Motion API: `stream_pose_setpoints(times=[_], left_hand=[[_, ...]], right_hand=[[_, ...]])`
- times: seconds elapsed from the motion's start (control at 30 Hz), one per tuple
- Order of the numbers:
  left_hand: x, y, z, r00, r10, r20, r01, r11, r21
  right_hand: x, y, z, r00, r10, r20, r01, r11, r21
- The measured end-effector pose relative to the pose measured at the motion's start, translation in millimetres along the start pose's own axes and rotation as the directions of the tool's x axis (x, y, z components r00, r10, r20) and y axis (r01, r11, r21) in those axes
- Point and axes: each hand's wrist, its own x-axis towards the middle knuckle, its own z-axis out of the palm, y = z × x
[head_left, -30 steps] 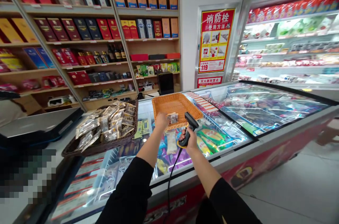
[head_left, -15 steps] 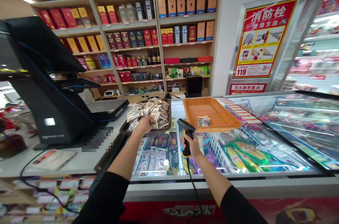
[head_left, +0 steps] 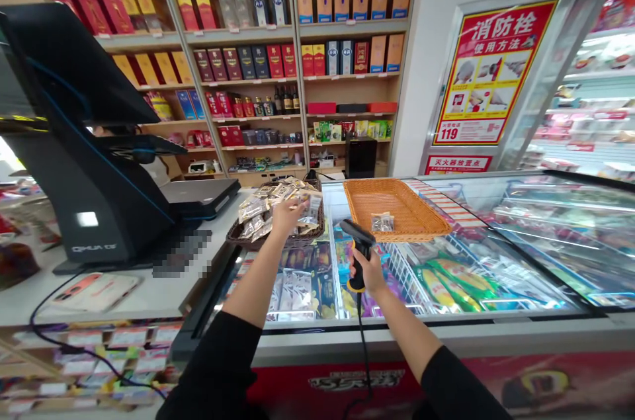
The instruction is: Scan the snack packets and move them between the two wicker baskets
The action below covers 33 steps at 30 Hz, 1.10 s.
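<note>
My left hand [head_left: 286,216] is over the dark woven basket [head_left: 236,235], its fingers closed at the edge of a small wrapped packet [head_left: 312,200]. Many more small clear-and-gold packets [head_left: 254,210] are heaped beneath and around it. My right hand [head_left: 371,270] grips a black barcode scanner [head_left: 360,233] by its handle, with a cable hanging down. The scanner's head tilts up to the left, just in front of an orange wicker tray [head_left: 411,215]. A few small packets [head_left: 383,222] lie in that tray near its front rim.
Both baskets rest on a glass-topped freezer [head_left: 501,268] holding bagged goods. To the left, a black checkout terminal [head_left: 94,208] and a phone [head_left: 94,292] sit on the counter [head_left: 149,301]. Shelves of boxes [head_left: 243,63] stand behind. Part of a person shows behind the terminal.
My left hand has moved right and slightly up across the packet heap. My right hand and the scanner have shifted a little right. The view has also shifted slightly.
</note>
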Motion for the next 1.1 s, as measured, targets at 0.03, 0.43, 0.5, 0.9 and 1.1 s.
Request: stream_pose_setpoints(times=[0.03, 0.43, 0.5, 0.9, 1.1], left_hand=[[-1.3, 2.9, 12.9, 1.000, -0.030, 0.003, 0.030, 0.994, -0.104], [-9.3, -8.9, 65.7, 0.997, -0.082, 0.002, 0.081, 0.972, -0.219], [-10.5, -9.0, 64.6, 0.998, -0.065, -0.005, 0.062, 0.974, -0.219], [-16.2, -3.5, 60.3, 0.998, -0.056, -0.011, 0.054, 0.989, -0.141], [-12.9, 20.5, 64.6, 0.999, -0.009, 0.049, 0.009, 1.000, -0.005]], right_hand=[[-1.6, -0.2, -0.8, 0.999, -0.044, -0.024, 0.043, 0.998, -0.054], [-14.1, -16.1, 3.2, 0.944, -0.328, 0.035, 0.231, 0.582, -0.780], [-13.9, -17.2, 3.7, 0.946, -0.315, 0.075, 0.247, 0.554, -0.795], [-13.5, -12.9, 1.7, 0.983, -0.177, -0.037, 0.136, 0.859, -0.494], [5.2, -36.0, -44.5, 0.985, 0.022, -0.168, 0.011, 0.980, 0.197]])
